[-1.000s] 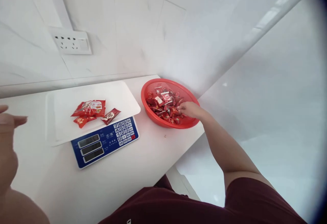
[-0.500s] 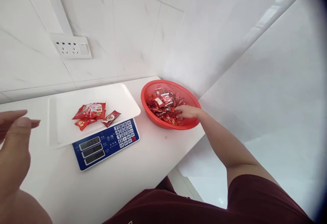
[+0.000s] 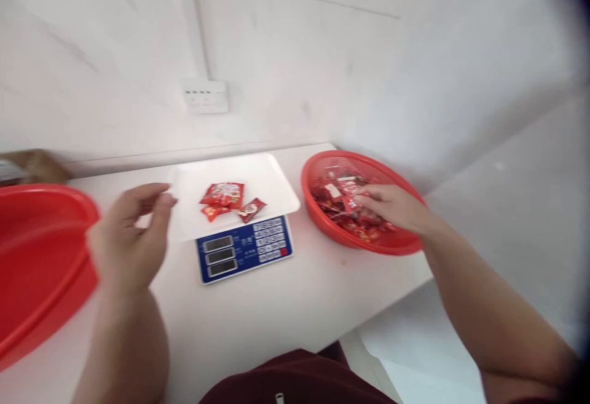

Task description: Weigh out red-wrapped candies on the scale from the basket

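Note:
My right hand (image 3: 389, 204) is over the red perforated basket (image 3: 318, 222), its thumb and fingers pinched on a small red candy packet (image 3: 353, 203). Many red wrapped candies (image 3: 364, 229) lie below it in the basket. My left hand (image 3: 133, 232) is at the left end of the white scale tray (image 3: 271, 176), thumb and forefinger drawn together; what lies between their tips, if anything, I cannot make out. On the tray rest a larger red packet (image 3: 225, 194), an orange-red packet (image 3: 212, 211) beneath it, and a dark red candy (image 3: 251, 209) beside it.
The blue scale panel (image 3: 244, 247) shows below the tray. Another red basket (image 3: 34, 256) stands at the left, with a brown box (image 3: 41, 167) behind it. A socket (image 3: 206, 96) is on the wall. A tiny scrap (image 3: 343, 263) lies on the white table (image 3: 295, 305).
The view has turned left, bringing the second red basket into sight. My right hand has risen from among the candies with a packet. My left hand's thumb and forefinger have come together.

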A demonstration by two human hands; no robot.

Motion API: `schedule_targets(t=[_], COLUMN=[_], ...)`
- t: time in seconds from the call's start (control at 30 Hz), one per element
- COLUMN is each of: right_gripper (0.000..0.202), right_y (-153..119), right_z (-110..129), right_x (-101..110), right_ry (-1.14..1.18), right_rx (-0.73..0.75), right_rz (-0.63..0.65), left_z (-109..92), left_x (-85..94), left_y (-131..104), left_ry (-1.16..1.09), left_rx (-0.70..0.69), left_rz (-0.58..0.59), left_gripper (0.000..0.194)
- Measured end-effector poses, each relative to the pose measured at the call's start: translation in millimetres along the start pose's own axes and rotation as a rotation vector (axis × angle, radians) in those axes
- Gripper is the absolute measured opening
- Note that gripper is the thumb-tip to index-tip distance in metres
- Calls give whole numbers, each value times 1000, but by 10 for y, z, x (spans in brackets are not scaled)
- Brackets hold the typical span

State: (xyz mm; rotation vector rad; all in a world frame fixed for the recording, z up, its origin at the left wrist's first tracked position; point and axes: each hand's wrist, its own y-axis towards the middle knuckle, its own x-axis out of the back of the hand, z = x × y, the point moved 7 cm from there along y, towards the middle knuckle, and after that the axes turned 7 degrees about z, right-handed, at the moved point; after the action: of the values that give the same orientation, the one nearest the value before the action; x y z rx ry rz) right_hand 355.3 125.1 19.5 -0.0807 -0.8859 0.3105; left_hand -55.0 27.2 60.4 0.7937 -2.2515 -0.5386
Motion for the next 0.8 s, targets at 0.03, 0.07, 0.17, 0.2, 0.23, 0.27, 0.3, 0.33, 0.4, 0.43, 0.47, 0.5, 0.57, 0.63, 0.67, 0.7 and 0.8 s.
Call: schedule_targets(t=[0.03, 0.07, 0.17, 0.2, 0.23, 0.27, 0.3, 0.33, 0.4, 0.43, 0.47, 0.5, 0.57, 0.63, 0.67, 0.7, 0.8], right_gripper=[38, 37, 35, 35, 34, 33, 31, 30, 33, 36, 37, 37, 34, 33, 34, 38, 49], right_y=[-10, -2, 86, 128, 178, 238, 305, 367, 439, 437, 408, 358, 214, 46, -37, -114, -301], right_z=[159, 308, 787, 947, 1095, 1222, 1325, 1408, 1520, 1545, 1541, 1503, 1336, 1105, 995, 901, 754], right_x=[-72, -179, -625, -781, -928, -1054, -1153, -1235, -1309, -1310, -1291, -1263, -1216, -1236, -1285, -1366, -1770], right_ry=[18, 13, 7, 18, 30, 41, 47, 43, 28, 31, 50, 82, 150, 162, 141, 110, 32], right_rx=[65, 123, 353, 432, 494, 532, 546, 551, 572, 594, 616, 628, 607, 545, 520, 505, 539], right_rz=[-19, -6, 97, 122, 139, 139, 119, 100, 22, -25, -77, -127, -208, -243, -237, -211, -46], left_z=[-17, -32, -55, -58, -58, -56, -52, -46, -30, -22, -16, -12, -10, -13, -14, -14, -13], left_x=[-3, -13, -17, -7, 5, 18, 30, 39, 52, 57, 61, 64, 70, 71, 69, 68, 83], left_y=[-1, -3, -14, -19, -24, -28, -30, -31, -26, -22, -18, -15, -8, -2, 1, 3, -1], left_ry=[32, 32, -8, -25, -41, -53, -63, -70, -84, -92, -101, -111, -130, -151, -160, -164, -149], left_rx=[-7, -21, -61, -69, -75, -77, -77, -75, -73, -75, -79, -84, -97, -109, -111, -111, -109], left_rz=[-1, 8, 28, 28, 27, 24, 24, 24, 24, 23, 20, 14, -7, -38, -54, -71, -136], left_gripper=[16, 16, 16, 16, 16, 16, 16, 16, 16, 15, 15, 15, 14, 13, 12, 12, 13])
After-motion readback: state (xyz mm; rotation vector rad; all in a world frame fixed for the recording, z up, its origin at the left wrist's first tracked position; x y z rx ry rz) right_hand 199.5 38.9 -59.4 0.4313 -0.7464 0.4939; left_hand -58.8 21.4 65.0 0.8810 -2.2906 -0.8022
